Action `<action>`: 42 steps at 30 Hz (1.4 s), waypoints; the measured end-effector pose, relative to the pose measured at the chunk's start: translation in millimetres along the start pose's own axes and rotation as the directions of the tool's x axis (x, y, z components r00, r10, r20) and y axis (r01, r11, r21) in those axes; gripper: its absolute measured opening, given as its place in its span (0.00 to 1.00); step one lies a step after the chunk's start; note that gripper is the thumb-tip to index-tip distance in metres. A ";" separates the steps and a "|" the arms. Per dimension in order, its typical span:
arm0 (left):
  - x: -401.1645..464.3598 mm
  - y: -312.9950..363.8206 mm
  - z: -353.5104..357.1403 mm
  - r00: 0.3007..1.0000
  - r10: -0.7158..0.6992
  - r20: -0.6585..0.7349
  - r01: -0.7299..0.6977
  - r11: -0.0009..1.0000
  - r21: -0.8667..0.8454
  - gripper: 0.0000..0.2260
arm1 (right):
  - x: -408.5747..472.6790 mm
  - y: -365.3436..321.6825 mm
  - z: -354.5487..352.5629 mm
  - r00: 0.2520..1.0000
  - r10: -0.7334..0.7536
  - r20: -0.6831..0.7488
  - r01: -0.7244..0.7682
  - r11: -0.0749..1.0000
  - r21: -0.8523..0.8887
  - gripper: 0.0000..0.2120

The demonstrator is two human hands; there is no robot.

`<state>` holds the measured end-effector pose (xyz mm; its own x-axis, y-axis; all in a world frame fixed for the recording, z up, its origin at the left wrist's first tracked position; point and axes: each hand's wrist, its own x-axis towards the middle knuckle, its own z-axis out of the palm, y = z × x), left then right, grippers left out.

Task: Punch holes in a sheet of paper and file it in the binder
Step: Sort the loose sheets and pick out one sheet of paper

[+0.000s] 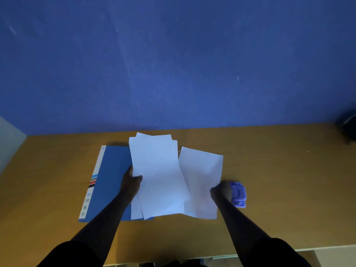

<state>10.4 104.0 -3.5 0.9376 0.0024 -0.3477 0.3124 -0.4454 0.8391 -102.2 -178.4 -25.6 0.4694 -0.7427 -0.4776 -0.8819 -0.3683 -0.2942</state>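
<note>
A blue binder (107, 182) lies shut on the wooden table (289, 170), its striped spine to the left. My left hand (132, 182) grips the left edge of a loose stack of white paper (159, 176) that overlaps the binder's right side. To the right, a single white sheet (200, 182) is lifted slightly, and my right hand (220, 190) pinches its right edge. A small purple hole punch (238, 193) sits on the table just right of that hand.
A blue wall (173, 64) rises behind the table's far edge. A dark object (348, 126) sits at the far right corner. The table's near edge (317, 248) runs below my forearms.
</note>
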 end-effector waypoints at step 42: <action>-6.9 33.0 16.9 0.925 -0.114 0.362 0.285 0.839 -0.463 0.13 | -14.4 -60.5 -30.1 0.852 -0.404 0.333 0.049 0.694 0.718 0.11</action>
<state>11.7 74.1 19.5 0.7765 -0.2709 -0.5690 0.5999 0.0414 0.7990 -56.9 -162.2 24.0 0.7703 -0.2983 -0.5636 -0.5589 0.1099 -0.8220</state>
